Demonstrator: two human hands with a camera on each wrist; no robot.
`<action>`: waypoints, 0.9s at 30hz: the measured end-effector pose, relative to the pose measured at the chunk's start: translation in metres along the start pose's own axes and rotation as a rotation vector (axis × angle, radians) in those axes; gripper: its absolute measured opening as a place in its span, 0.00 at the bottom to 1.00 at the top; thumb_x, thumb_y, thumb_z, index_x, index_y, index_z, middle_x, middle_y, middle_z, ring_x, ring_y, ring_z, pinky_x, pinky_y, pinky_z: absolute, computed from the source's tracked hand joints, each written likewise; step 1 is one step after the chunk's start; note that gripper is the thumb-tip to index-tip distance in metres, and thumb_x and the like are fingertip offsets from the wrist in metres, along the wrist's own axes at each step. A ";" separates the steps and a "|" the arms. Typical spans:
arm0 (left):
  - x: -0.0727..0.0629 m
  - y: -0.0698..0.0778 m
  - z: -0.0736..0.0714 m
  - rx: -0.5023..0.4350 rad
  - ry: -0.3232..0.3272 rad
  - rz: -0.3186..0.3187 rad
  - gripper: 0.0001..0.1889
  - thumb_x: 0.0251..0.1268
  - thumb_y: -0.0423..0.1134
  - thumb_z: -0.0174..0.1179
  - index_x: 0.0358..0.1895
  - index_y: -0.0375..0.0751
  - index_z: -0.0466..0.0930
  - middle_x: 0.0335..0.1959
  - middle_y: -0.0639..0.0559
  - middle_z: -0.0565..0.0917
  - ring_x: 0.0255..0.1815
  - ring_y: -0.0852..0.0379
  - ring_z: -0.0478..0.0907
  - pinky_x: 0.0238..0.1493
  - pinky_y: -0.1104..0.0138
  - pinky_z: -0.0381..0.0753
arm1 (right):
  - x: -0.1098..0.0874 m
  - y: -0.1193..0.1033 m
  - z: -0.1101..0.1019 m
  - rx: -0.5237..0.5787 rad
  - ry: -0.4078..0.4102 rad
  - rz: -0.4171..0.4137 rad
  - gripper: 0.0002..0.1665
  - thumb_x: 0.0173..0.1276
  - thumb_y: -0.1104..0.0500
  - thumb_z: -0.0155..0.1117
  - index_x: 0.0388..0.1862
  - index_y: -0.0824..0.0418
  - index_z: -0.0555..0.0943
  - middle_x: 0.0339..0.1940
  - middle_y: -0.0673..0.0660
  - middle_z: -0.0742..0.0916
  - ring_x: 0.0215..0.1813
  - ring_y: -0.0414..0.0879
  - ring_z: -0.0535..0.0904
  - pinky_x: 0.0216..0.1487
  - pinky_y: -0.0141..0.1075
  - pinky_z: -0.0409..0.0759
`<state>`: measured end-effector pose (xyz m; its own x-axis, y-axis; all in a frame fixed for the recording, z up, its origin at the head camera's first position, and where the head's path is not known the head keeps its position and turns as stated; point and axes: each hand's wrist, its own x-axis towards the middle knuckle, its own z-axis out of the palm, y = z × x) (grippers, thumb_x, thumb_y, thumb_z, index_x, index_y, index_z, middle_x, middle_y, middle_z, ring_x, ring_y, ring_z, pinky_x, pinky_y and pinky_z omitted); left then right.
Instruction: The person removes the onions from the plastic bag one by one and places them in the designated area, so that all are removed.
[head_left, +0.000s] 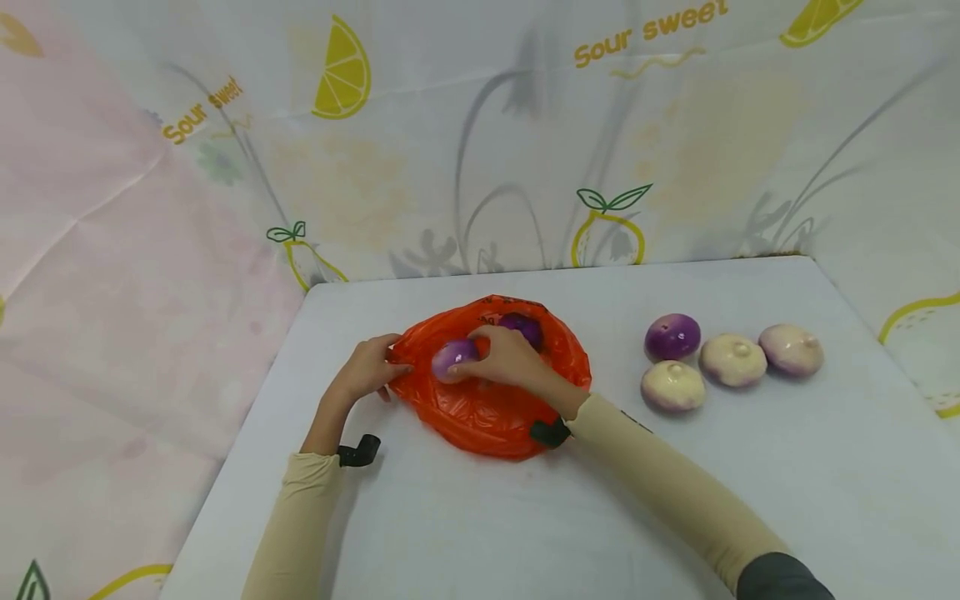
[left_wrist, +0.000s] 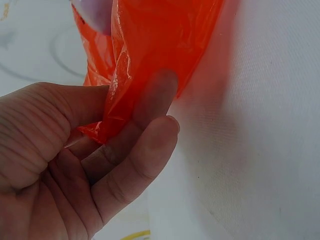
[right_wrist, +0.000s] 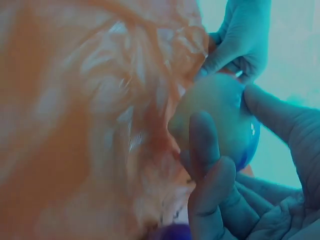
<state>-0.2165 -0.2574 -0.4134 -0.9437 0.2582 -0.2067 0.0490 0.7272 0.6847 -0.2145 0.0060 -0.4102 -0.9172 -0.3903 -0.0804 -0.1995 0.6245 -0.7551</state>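
Note:
A red plastic bag (head_left: 480, 421) lies spread open on the white table. My left hand (head_left: 365, 367) pinches the bag's left edge between thumb and fingers; the thin film (left_wrist: 155, 35) bunches there in the left wrist view. Above the bag's opening, my right hand (head_left: 508, 358) holds a purple-and-white onion (head_left: 450, 360) between thumb and fingers. In the right wrist view this onion (right_wrist: 220, 115) shows its pale pointed end, with the bag behind it. A darker purple onion (head_left: 534, 330) sits inside the bag near its far side, partly hidden by my right hand.
Right of the bag, one purple onion (head_left: 672, 337) and three pale ones, the nearest (head_left: 672, 386), middle (head_left: 732, 360) and farthest right (head_left: 791, 350), form a loose group. A patterned cloth (head_left: 420, 167) hangs behind the white table (head_left: 465, 533).

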 end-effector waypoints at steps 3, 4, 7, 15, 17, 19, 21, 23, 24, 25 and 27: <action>0.000 0.000 0.000 -0.003 0.001 0.002 0.27 0.67 0.34 0.62 0.68 0.33 0.67 0.47 0.33 0.81 0.22 0.52 0.83 0.22 0.60 0.85 | -0.006 0.006 -0.008 0.015 -0.021 -0.030 0.45 0.52 0.34 0.76 0.64 0.56 0.77 0.50 0.50 0.84 0.44 0.43 0.79 0.42 0.35 0.83; 0.000 0.000 0.000 -0.003 0.001 0.002 0.27 0.67 0.34 0.62 0.68 0.33 0.67 0.47 0.33 0.81 0.22 0.52 0.83 0.22 0.59 0.85 | -0.008 0.008 -0.011 0.024 -0.026 -0.036 0.45 0.51 0.35 0.76 0.64 0.56 0.77 0.49 0.50 0.84 0.43 0.44 0.79 0.41 0.35 0.83; 0.000 0.000 0.000 -0.003 0.004 -0.002 0.27 0.68 0.34 0.62 0.68 0.34 0.68 0.48 0.33 0.81 0.22 0.52 0.82 0.22 0.59 0.85 | -0.015 0.011 -0.019 0.048 -0.046 -0.049 0.45 0.51 0.35 0.77 0.64 0.56 0.77 0.46 0.50 0.84 0.42 0.44 0.80 0.40 0.35 0.84; -0.002 0.000 0.001 -0.003 0.008 -0.004 0.27 0.68 0.34 0.62 0.68 0.34 0.68 0.48 0.33 0.81 0.22 0.52 0.82 0.22 0.60 0.85 | -0.035 0.014 -0.038 0.031 -0.068 -0.044 0.46 0.51 0.37 0.77 0.65 0.56 0.76 0.48 0.51 0.85 0.42 0.42 0.82 0.40 0.36 0.85; -0.002 0.000 0.001 -0.003 0.008 0.003 0.26 0.68 0.34 0.62 0.68 0.34 0.68 0.47 0.34 0.81 0.22 0.52 0.82 0.22 0.60 0.85 | -0.039 0.015 -0.043 0.054 -0.076 -0.043 0.45 0.52 0.38 0.78 0.65 0.56 0.75 0.48 0.53 0.85 0.38 0.42 0.84 0.37 0.36 0.85; -0.002 -0.001 0.001 0.000 0.011 0.008 0.26 0.68 0.34 0.62 0.67 0.34 0.68 0.47 0.35 0.81 0.22 0.52 0.82 0.22 0.60 0.85 | -0.042 0.016 -0.048 0.069 -0.081 -0.042 0.45 0.52 0.39 0.78 0.65 0.57 0.75 0.48 0.54 0.85 0.36 0.42 0.84 0.36 0.36 0.85; -0.002 -0.002 0.001 0.002 0.013 0.005 0.26 0.68 0.34 0.62 0.67 0.34 0.69 0.47 0.35 0.81 0.22 0.52 0.82 0.22 0.60 0.85 | -0.045 0.018 -0.052 0.070 -0.077 -0.046 0.45 0.52 0.39 0.78 0.65 0.57 0.75 0.50 0.55 0.84 0.38 0.44 0.84 0.36 0.36 0.85; -0.002 -0.002 0.001 0.004 0.012 0.001 0.26 0.68 0.34 0.62 0.67 0.34 0.68 0.47 0.34 0.81 0.22 0.51 0.82 0.22 0.60 0.85 | -0.048 0.021 -0.056 0.062 -0.071 -0.038 0.45 0.52 0.38 0.78 0.65 0.56 0.76 0.51 0.55 0.84 0.41 0.44 0.84 0.37 0.36 0.85; -0.002 -0.002 0.001 0.005 0.013 -0.001 0.26 0.68 0.34 0.62 0.67 0.34 0.68 0.48 0.34 0.81 0.22 0.51 0.82 0.22 0.60 0.85 | -0.050 0.023 -0.058 0.060 -0.069 -0.033 0.45 0.51 0.37 0.78 0.65 0.56 0.76 0.52 0.55 0.84 0.42 0.44 0.83 0.38 0.36 0.86; -0.002 -0.002 0.001 0.005 0.012 -0.003 0.26 0.68 0.34 0.62 0.68 0.35 0.68 0.48 0.34 0.80 0.22 0.51 0.82 0.22 0.60 0.85 | -0.051 0.025 -0.060 0.062 -0.071 -0.029 0.46 0.51 0.37 0.78 0.65 0.55 0.76 0.53 0.55 0.83 0.43 0.45 0.83 0.38 0.36 0.86; -0.001 -0.001 0.000 0.007 0.012 -0.007 0.27 0.68 0.34 0.62 0.68 0.35 0.68 0.49 0.34 0.80 0.22 0.51 0.82 0.22 0.60 0.85 | -0.056 0.028 -0.064 0.086 -0.080 -0.009 0.47 0.50 0.36 0.78 0.66 0.55 0.75 0.55 0.56 0.83 0.41 0.46 0.84 0.38 0.38 0.86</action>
<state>-0.2153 -0.2585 -0.4144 -0.9480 0.2455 -0.2026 0.0450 0.7333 0.6784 -0.1914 0.0888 -0.3849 -0.8844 -0.4504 -0.1222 -0.1742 0.5615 -0.8089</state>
